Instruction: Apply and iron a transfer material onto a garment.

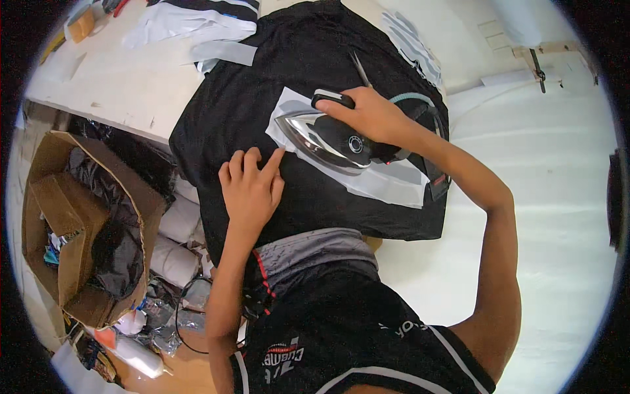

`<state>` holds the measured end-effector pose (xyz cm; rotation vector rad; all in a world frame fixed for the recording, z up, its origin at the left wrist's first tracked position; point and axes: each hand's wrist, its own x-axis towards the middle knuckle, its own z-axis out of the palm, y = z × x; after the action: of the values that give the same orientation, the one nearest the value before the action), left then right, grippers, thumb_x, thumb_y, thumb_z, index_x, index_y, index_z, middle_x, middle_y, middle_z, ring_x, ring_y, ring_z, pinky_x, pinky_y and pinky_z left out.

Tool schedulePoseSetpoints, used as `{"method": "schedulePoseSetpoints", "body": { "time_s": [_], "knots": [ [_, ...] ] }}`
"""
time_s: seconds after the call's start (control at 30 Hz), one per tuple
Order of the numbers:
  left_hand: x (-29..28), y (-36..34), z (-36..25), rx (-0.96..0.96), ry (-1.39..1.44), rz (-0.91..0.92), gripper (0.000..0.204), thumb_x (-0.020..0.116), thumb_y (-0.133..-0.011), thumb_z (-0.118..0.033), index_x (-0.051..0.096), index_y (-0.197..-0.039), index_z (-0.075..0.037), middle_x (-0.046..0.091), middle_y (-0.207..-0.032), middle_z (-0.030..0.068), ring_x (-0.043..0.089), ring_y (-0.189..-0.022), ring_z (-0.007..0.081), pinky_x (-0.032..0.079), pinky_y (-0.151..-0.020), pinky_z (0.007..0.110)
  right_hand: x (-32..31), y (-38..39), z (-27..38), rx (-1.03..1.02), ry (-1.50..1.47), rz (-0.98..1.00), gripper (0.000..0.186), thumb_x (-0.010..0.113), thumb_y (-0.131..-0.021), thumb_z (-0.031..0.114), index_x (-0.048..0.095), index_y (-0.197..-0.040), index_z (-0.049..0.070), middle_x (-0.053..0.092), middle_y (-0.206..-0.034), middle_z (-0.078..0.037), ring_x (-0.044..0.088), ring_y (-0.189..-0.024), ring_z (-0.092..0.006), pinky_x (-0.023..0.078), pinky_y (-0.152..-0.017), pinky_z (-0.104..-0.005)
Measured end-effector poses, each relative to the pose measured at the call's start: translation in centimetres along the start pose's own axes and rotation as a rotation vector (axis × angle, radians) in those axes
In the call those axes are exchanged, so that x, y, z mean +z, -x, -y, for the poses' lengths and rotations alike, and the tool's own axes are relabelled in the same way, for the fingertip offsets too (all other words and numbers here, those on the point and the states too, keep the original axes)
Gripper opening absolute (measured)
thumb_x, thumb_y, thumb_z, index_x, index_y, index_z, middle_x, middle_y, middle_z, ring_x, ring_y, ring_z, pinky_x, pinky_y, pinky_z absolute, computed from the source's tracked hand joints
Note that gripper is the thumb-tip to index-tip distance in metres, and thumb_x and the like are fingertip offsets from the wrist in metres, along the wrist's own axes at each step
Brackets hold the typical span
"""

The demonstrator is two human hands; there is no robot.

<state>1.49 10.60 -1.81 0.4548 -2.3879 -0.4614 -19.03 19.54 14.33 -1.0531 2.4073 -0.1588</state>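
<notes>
A black cloth garment (230,111) is spread over the table's corner. On it lies a strip of white paper-like sheet (394,186), partly covered by a clothes iron (321,141) with a shiny metal soleplate edge and dark body. My right hand (373,115) is wrapped around the iron's handle, and the tip points left. Beside the sheet's left end my left hand (252,184) lies flat on the cloth, fingers spread, a fingertip near the sheet's edge. Beyond the iron, a pair of scissors (360,69) rests on the cloth, partly hidden behind my right hand.
White fabric (190,27) and a grey-white strip (226,52) sit on the pale table (111,98) at the far left. Striped pieces (413,46) lie at the far right. Below the table on the left stands an open cardboard box (147,197), with bottles and bags around it.
</notes>
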Motion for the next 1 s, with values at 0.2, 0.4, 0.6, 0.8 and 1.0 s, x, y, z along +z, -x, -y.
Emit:
{"method": "schedulePoseSetpoints", "body": {
  "time_s": [0.2,0.4,0.6,0.8,1.0],
  "knots": [
    [0.1,-0.2,-0.1,-0.018,0.009,0.001,0.034,0.062,-0.08,-0.021,0.066,-0.114,-0.023,0.052,-0.105,0.0064,0.047,-0.107,0.0276,0.036,-0.093,0.045,-0.1,0.0,0.0,-0.026,0.024,-0.021,0.063,0.055,-0.092,0.055,0.067,-0.093,-0.007,0.059,-0.063,-0.012,0.059,-0.063,-0.0172,0.046,-0.063,-0.0345],
    [0.1,0.0,0.1,-0.013,0.02,-0.026,0.035,0.063,-0.079,-0.022,0.066,-0.114,-0.022,0.052,-0.104,0.0067,0.047,-0.108,0.028,0.036,-0.092,0.044,0.0,0.8,-0.2,-0.006,-0.109,-0.029,0.058,0.057,-0.092,0.053,0.061,-0.075,-0.003,0.049,-0.053,-0.004,0.048,-0.048,-0.0113,0.039,-0.048,-0.0294],
    [0.0,0.0,0.0,-0.015,0.009,0.009,0.035,0.064,-0.08,-0.021,0.066,-0.115,-0.022,0.052,-0.106,0.0072,0.048,-0.107,0.0285,0.037,-0.092,0.045,-0.1,1.2,-0.8,0.026,-0.256,-0.051,0.054,0.059,-0.093,0.05,0.052,-0.065,0.005,0.045,-0.051,0.001,0.042,-0.04,-0.0066,0.032,-0.039,-0.0242],
    [-0.2,0.3,-0.4,-0.008,0.017,-0.023,0.044,0.066,-0.077,-0.018,0.063,-0.121,-0.024,0.052,-0.108,0.0079,0.048,-0.107,0.0293,0.037,-0.092,0.046,0.0,1.1,-0.8,0.008,-0.175,-0.043,0.055,0.059,-0.093,0.051,0.055,-0.066,0.002,0.047,-0.052,0.0,0.043,-0.041,-0.008,0.034,-0.041,-0.0261],
    [-0.1,0.3,-0.7,0.009,-0.017,0.083,0.048,0.067,-0.077,-0.018,0.062,-0.124,-0.026,0.052,-0.11,0.008,0.046,-0.11,0.029,0.036,-0.095,0.048,0.3,0.5,-0.9,-0.05,-0.052,-0.078,0.056,0.059,-0.092,0.051,0.062,-0.077,-0.003,0.05,-0.054,-0.003,0.048,-0.05,-0.0109,0.038,-0.05,-0.0304]
  ]
}}
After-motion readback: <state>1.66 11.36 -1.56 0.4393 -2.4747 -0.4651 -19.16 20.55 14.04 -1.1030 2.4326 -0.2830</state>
